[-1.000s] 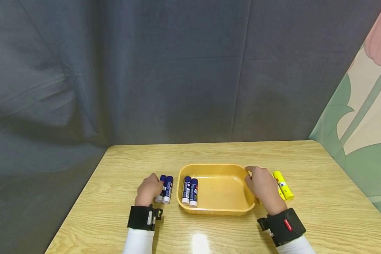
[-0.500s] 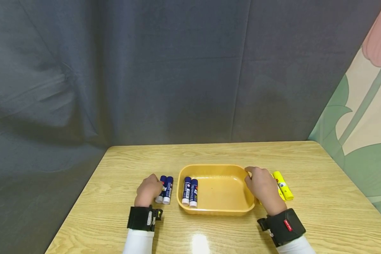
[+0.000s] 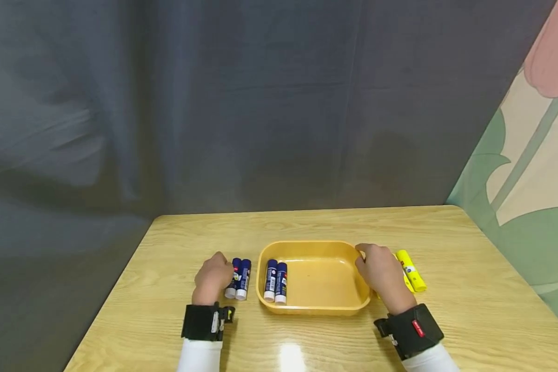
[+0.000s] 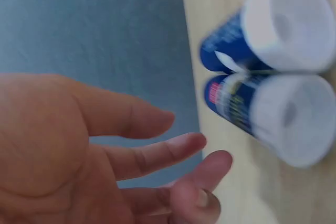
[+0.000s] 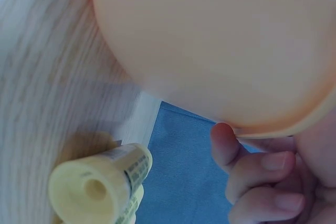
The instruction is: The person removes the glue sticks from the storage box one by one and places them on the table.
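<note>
Two glue sticks with dark blue caps and white bases (image 3: 243,279) lie side by side on the table, left of a yellow plastic tray (image 3: 313,311). Beside them is my left hand (image 3: 212,276); the left wrist view shows its fingers loosely bent, a gap between the fingertips (image 4: 191,141) and the blue glue sticks (image 4: 228,100). Two more blue glue sticks (image 3: 276,281) lie in the tray's left end. At the tray's right end, my right hand (image 3: 381,268) pinches the rim (image 5: 273,131) between thumb and fingers.
Yellow glue sticks (image 3: 411,271) lie on the wooden table (image 3: 474,289) right of the tray, partly hidden by my right hand in the head view. A dark grey curtain (image 3: 260,113) hangs behind the table, and a painted wall (image 3: 535,170) stands at the right.
The head view has shifted a little, so everything appears slightly further left. Both hands keep nearly the same places, and the tray and glue sticks stay put.
</note>
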Motion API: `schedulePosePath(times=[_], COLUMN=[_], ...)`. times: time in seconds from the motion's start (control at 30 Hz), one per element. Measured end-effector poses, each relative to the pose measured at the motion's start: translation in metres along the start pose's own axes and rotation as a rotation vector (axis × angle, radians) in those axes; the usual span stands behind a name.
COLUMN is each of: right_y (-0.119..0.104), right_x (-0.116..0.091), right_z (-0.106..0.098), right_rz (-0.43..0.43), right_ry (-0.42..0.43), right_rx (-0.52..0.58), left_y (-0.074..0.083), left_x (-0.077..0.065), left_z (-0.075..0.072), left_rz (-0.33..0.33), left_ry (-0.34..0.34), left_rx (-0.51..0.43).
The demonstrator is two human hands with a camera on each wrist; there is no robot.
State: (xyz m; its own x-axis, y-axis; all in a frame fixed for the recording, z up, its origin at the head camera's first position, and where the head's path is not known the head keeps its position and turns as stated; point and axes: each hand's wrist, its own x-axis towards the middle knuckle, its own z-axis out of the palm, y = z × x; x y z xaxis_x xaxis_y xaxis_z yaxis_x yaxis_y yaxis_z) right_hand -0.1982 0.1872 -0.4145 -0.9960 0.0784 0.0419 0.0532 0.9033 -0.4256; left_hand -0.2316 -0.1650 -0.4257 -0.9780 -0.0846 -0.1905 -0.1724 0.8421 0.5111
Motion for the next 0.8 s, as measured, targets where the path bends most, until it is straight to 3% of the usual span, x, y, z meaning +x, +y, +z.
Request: schedulePosePath(times=[0.13,0.33,0.57,0.8], right_y=[-0.003,0.001,0.005,0.003], right_x=[0.003,0.002,0.004,0.006], right_z=[0.002,0.001,0.002,0.004], right_rz=[-0.016,0.005,-0.008,0.005], right_ry=[0.003,0.003,0.019,0.007], right_rx=[0.001,-0.015,-0.01,-0.008], left_y=[0.01,0.046,0.086,0.101], left_x=[-0.009,-0.02,-0.026,-0.017], left_z=[-0.003,0.007,0.025,0.045], left_rz=[0.058,0.143,0.235,0.271], left_ry=[0.063,0.12,0.066,0.026], left_rx=[0.003,-0.003,0.05,0.186])
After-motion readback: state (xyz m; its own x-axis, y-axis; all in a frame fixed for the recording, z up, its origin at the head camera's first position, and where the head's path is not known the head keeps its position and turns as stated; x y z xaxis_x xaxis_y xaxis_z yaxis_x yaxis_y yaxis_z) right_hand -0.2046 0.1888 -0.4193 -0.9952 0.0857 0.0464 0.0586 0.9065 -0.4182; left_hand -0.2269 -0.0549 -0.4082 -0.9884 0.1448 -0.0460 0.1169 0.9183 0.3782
